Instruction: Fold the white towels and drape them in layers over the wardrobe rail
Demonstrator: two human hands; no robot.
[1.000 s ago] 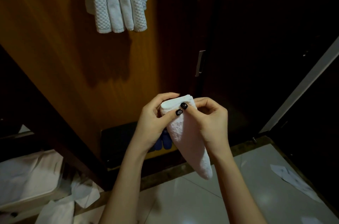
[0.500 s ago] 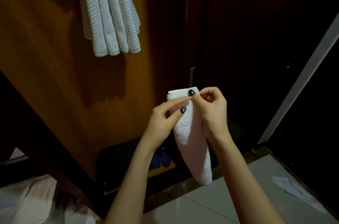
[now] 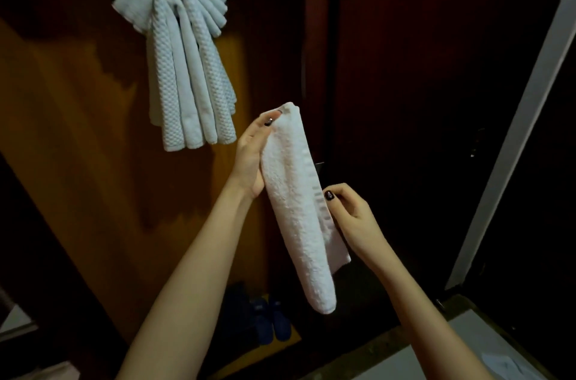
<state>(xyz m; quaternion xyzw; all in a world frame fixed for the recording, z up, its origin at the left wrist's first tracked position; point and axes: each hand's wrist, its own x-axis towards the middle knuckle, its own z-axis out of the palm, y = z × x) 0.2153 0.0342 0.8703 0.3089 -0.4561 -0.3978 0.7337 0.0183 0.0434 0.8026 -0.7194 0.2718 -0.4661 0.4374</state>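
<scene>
A narrow folded white towel (image 3: pixel 296 208) hangs lengthwise between my hands in the middle of the view. My left hand (image 3: pixel 252 158) grips its top end, thumb on the front and fingers behind. My right hand (image 3: pixel 349 217) pinches the towel's right edge about halfway down. Up to the left, several folded white towels (image 3: pixel 184 68) hang fanned in layers over the wardrobe rail, which they hide.
The wardrobe's orange-brown wooden back panel (image 3: pixel 78 130) fills the left. A dark door (image 3: pixel 420 99) stands to the right with a pale frame strip (image 3: pixel 514 136). Dark blue slippers (image 3: pixel 268 317) lie on the wardrobe floor. Pale floor tiles (image 3: pixel 461 348) show at bottom right.
My view has tilted up, bringing the whole hung stack into sight. My left hand has raised the towel's top end; my right hand has slid down from the top to the towel's right edge.
</scene>
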